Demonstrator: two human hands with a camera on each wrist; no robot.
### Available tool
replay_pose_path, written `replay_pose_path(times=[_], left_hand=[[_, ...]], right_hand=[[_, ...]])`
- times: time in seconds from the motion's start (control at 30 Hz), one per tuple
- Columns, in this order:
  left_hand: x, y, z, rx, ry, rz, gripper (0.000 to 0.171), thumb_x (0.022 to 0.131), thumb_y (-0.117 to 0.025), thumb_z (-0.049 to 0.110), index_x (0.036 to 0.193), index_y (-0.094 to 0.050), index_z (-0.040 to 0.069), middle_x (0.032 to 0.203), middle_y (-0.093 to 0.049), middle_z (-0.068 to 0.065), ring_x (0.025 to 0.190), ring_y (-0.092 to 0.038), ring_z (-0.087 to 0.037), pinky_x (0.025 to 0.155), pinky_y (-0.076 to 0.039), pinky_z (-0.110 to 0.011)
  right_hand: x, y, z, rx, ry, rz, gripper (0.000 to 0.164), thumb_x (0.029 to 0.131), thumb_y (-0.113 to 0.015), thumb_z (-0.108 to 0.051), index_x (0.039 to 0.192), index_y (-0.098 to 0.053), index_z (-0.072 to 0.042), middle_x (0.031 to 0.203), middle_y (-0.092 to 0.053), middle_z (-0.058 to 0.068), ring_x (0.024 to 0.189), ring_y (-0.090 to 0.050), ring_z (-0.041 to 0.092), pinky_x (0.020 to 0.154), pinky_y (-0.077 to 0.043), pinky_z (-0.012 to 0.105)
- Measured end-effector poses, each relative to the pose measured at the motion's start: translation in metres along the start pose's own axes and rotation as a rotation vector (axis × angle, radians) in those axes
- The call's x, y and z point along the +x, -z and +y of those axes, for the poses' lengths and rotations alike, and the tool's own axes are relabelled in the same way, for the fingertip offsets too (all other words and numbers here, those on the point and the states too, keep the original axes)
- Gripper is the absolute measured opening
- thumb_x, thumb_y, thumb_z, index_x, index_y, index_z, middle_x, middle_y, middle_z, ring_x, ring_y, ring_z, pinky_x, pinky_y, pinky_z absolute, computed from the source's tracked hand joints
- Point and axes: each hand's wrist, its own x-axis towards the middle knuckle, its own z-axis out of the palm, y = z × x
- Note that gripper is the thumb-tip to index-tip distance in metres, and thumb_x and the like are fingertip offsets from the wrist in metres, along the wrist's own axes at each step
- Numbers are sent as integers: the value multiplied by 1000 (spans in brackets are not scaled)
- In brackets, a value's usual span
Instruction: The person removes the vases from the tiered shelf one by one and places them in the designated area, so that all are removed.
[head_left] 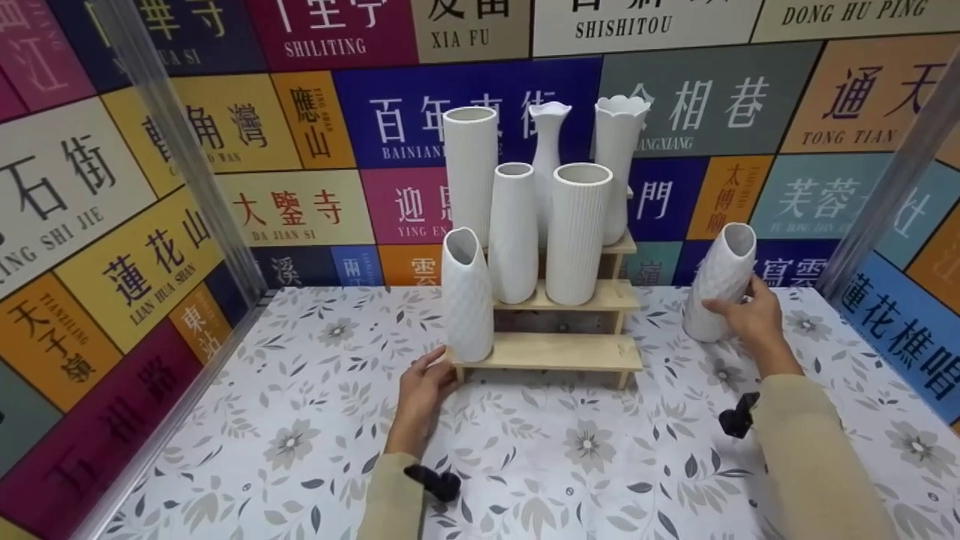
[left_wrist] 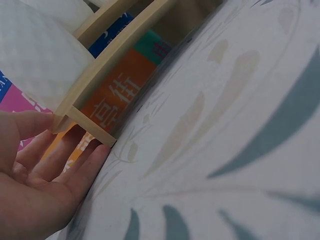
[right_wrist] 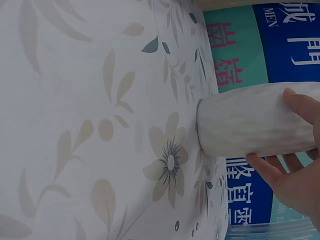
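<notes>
My right hand (head_left: 756, 319) grips a white vase (head_left: 718, 281) with a slanted mouth and a dimpled surface. Its base is at the tablecloth, right of a stepped wooden stand (head_left: 555, 351); in the right wrist view, thumb and fingers (right_wrist: 265, 169) lie on opposite sides of the vase (right_wrist: 245, 120). At the left end of the stand's lowest step is my left hand (head_left: 421, 390). Its thumb touches the step's corner, with the other fingers (left_wrist: 92, 167) loosely extended by the leg. A matching slant-mouthed vase (head_left: 466, 300) stands on that step's left end.
The middle step bears a smooth tapered vase (head_left: 514, 240) and a ribbed vase (head_left: 579, 240). Higher up stand a tall cylindrical vase (head_left: 470, 176), a slim flared vase (head_left: 549, 172) and a scalloped vase (head_left: 619, 169). A flowered tablecloth (head_left: 337, 435) and sign-covered walls surround them.
</notes>
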Motion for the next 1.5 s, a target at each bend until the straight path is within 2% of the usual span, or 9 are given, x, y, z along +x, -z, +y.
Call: replay_pose_path(times=[0.33, 0.5, 0.6, 0.73, 0.93, 1.03, 1.27, 1.4, 1.5], left_hand=[[1, -2, 1, -32, 10, -3, 46, 100, -58, 16, 145, -51, 5, 138, -59, -26, 123, -63, -34, 104, -55, -40], [0, 0, -2, -46, 0, 1, 45, 100, -58, 14, 144, -52, 4, 135, -60, -27, 120, -65, -34, 103, -56, -41], [-2, -1, -2, -39, 5, 2, 46, 100, -58, 15, 144, -51, 4, 136, -61, -27, 121, -64, -34, 104, -55, -41], [-3, -2, -1, -41, 1, 6, 45, 101, -57, 14, 144, -51, 2, 135, -60, -28, 120, -65, -36, 104, -55, -42], [-2, -2, 0, -3, 9, 31, 45, 100, -58, 16, 143, -53, 5, 132, -63, -25, 116, -68, -31, 100, -58, -39], [0, -2, -1, 26, 11, 42, 44, 100, -59, 20, 142, -55, 6, 130, -65, -24, 114, -68, -29, 99, -58, -37], [0, -1, -4, 40, 6, 29, 44, 101, -58, 22, 142, -54, 6, 131, -65, -24, 117, -67, -31, 100, -58, -37], [-1, -1, -4, 27, 17, 32, 44, 101, -58, 22, 142, -54, 7, 131, -65, -23, 117, -67, -30, 101, -57, -37], [0, -3, -3, 14, 24, 34, 44, 101, -58, 22, 142, -54, 8, 131, -65, -23, 117, -67, -29, 100, -58, -36]], right_hand=[[-4, -1, -2, -17, -51, 68, 84, 96, -67, -23, 161, -14, -13, 167, -21, 15, 152, -24, 40, 123, -29, 57], [-8, -2, -2, -29, -85, 83, 86, 96, -67, -28, 161, -14, -10, 167, -19, 17, 152, -25, 40, 123, -30, 56], [-15, -3, -7, -20, -110, 128, 92, 94, -68, -36, 160, -13, -6, 167, -18, 19, 152, -25, 39, 124, -30, 53], [-28, -5, -25, 60, -131, 213, 91, 93, -68, -39, 160, -15, -8, 167, -21, 13, 151, -29, 32, 124, -33, 47], [-53, -16, -68, 218, -99, 314, 74, 93, -69, -27, 155, -29, -16, 160, -34, 5, 144, -39, 20, 119, -40, 32], [-70, -24, -90, 245, -34, 273, 72, 94, -69, -29, 154, -31, -17, 159, -36, 4, 144, -40, 18, 118, -41, 31], [-110, -50, -125, 248, 194, 81, 76, 90, -73, -43, 153, -36, -18, 157, -41, 5, 144, -43, 22, 112, -48, 37], [-126, -73, -139, 283, 330, -2, 73, 89, -76, -37, 149, -42, -13, 151, -48, 6, 138, -48, 23, 108, -49, 33], [-134, -91, -149, 339, 396, -68, 69, 89, -78, -26, 146, -44, -8, 149, -49, 10, 137, -49, 26, 112, -46, 36]])
